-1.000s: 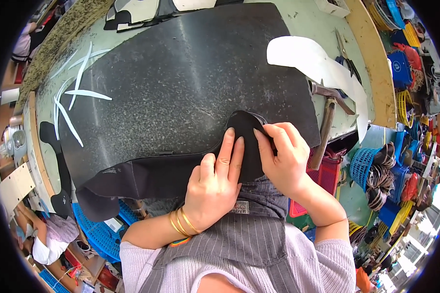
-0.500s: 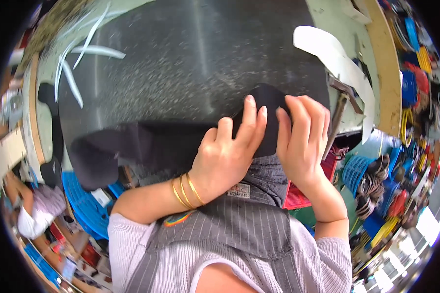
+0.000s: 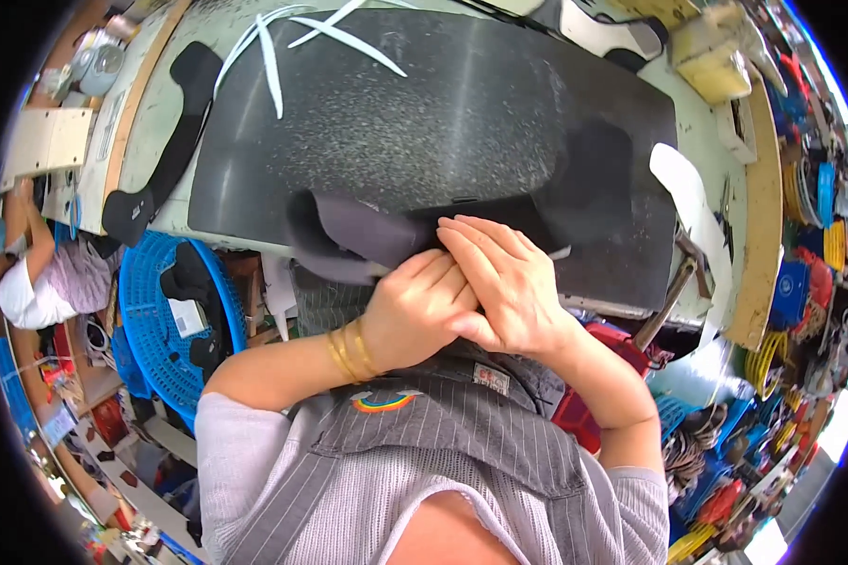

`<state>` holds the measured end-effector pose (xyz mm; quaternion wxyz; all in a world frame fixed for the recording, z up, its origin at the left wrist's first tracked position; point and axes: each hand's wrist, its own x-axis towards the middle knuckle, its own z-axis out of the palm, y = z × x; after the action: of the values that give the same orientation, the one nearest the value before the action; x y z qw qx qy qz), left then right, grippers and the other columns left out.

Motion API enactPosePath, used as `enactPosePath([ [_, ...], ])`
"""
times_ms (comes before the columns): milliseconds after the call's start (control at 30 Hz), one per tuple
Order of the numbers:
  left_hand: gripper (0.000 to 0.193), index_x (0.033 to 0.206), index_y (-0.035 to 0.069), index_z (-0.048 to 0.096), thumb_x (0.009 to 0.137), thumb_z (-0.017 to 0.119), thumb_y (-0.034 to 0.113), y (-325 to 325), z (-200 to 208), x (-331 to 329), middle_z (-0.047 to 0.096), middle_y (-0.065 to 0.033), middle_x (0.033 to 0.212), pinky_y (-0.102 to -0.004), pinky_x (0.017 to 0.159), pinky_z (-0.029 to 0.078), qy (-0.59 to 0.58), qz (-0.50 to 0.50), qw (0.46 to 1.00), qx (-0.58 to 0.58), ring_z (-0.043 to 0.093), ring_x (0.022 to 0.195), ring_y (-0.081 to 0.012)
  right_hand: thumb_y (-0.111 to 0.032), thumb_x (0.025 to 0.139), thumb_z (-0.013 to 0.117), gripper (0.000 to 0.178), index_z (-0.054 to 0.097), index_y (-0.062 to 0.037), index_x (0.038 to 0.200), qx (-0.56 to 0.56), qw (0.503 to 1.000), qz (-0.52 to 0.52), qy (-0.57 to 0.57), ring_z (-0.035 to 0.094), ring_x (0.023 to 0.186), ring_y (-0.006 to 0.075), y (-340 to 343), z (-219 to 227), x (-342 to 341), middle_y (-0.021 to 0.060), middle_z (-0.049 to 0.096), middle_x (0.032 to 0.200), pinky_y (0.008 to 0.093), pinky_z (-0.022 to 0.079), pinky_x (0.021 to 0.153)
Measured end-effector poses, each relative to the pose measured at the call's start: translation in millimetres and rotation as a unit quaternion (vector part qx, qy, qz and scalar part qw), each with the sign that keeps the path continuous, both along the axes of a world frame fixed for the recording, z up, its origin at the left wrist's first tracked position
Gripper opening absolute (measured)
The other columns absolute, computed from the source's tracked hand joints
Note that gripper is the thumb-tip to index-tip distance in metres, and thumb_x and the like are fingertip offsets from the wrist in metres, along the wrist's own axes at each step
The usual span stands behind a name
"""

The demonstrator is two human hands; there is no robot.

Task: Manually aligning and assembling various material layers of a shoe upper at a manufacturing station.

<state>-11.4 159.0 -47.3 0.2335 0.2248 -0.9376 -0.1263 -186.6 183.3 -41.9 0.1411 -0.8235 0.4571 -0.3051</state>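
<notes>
A long, soft black piece of sheet material (image 3: 372,231) lies along the near edge of the dark work board, its left end curled up and smeared by motion. My left hand (image 3: 419,311) is closed on its near edge, the fingers bent. My right hand (image 3: 504,287) lies against the left one, its fingers stretched together over the black piece and its thumb touching the left hand. What sits under the fingers is hidden. The dark board (image 3: 424,122) is scuffed with pale specks. A similar black piece with wide rounded ends (image 3: 184,141) rests left of it.
Pale strips (image 3: 271,66) lie at the board's far left. Along its right side are a white curved template (image 3: 680,188) and a hammer (image 3: 671,292). A blue basket (image 3: 174,330) holding black pieces stands at lower left. Another person (image 3: 57,273) sits at far left.
My hands have come together and shifted left along the black piece. Its left end has lifted and curled, and its right end is drawn in under my right hand. The whole view has shifted.
</notes>
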Motion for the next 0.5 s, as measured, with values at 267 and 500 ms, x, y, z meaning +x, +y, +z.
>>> enactPosePath([
  [267,0.029,0.097,0.004,0.068,0.070,0.064,0.013,-42,3,78,0.059,-0.0096,0.101,-0.0419,0.086,0.050,-0.023,0.029,0.994,-0.103,0.056,0.098,-0.0306,-0.040,0.075,0.074,0.055,0.064,0.0025,0.108,-0.105,0.980,-0.056,0.158,0.063,0.103,0.0273,-6,0,32,0.0134,0.066,0.113,0.0362,0.052,0.086],
  [500,0.031,0.101,0.000,0.065,0.073,0.071,0.011,-34,-13,57,0.058,-0.0181,0.117,-0.0462,0.099,0.046,0.033,0.089,0.995,-0.034,0.052,0.117,-0.0397,-0.012,0.074,0.061,0.016,0.053,-0.0059,0.086,-0.100,0.962,-0.104,0.232,0.059,0.079,0.0195,-23,14,35,0.0058,0.056,0.082,0.0266,0.053,0.056],
])
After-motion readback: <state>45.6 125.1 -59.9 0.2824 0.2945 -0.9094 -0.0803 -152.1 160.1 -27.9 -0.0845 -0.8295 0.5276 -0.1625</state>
